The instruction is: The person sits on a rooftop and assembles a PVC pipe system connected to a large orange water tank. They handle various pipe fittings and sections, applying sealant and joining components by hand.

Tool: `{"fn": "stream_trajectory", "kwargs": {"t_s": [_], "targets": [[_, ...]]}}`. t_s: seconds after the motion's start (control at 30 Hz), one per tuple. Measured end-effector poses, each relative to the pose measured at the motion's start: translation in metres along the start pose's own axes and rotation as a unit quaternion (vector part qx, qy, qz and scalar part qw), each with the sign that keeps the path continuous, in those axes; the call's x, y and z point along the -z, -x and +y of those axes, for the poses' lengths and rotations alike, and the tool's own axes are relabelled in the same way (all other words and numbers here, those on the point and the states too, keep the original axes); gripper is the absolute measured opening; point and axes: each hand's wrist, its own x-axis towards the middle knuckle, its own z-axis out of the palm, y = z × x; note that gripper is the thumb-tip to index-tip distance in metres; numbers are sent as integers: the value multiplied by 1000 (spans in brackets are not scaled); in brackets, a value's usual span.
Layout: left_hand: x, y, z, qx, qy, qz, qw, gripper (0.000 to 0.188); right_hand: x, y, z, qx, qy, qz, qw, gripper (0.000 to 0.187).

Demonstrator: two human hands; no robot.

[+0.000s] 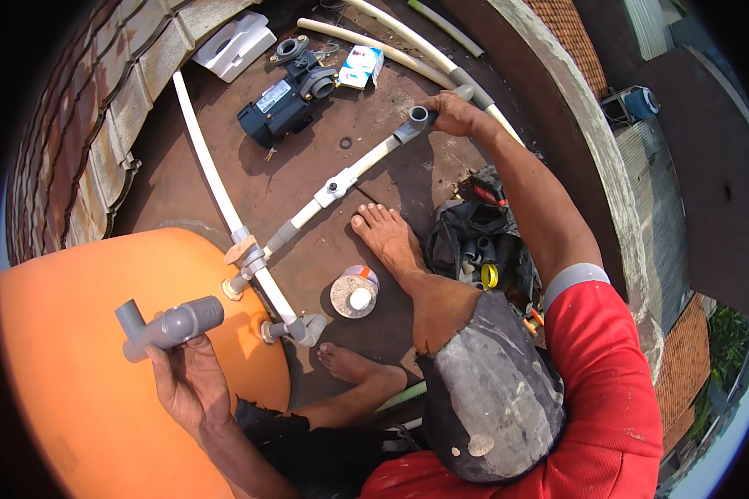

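in the lower left of the frame the left hand (193, 384) pinched a grey pvc tee (175, 328) between thumb and fingers, palm turned upward, the fitting held up in front of the curved orange tank (66, 358) with one of its open ends facing right. at the upper centre the right hand (455, 115) was curled around a grey pipe fitting (409, 131) whose round mouth pointed up toward the camera; the undersides of those fingers were hidden, so i could not tell how tightly they were pressed together. from that fitting a white pipe (376, 156) ran down and left through a white valve (334, 188) to the joints beside the tank. a longer white pipe (201, 158) crossed there, slanting from the upper left to a grey elbow (310, 329) near the centre. a capped can (354, 293) stood on the brown floor (308, 237), just right of that elbow. in the upper left lay a dark blue water pump (276, 110), between a white moulded tray (235, 46) and a small blue-and-white box (361, 66), and below it a black ring (345, 143). right of the centre, near the bare foot (389, 237), a black bag (453, 229) sagged open around loose grey fittings (474, 249) and a yellow ring (489, 275).
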Motion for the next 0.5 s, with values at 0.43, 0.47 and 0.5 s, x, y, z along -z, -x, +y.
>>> {"fn": "stream_trajectory", "kwargs": {"t_s": [0.43,0.47,0.5], "targets": [[1,0,-2,6,11,-25,1000,46,-3,-3,4,-15,-14,-2,1000,59],[1,0,-2,4,11,-24,1000,46,-3,-4,3,-19,-14,-3,1000,59],[2,0,-2,3,11,-24,1000,45,-3,-4,3,-27,-18,-8,999,59]]}}
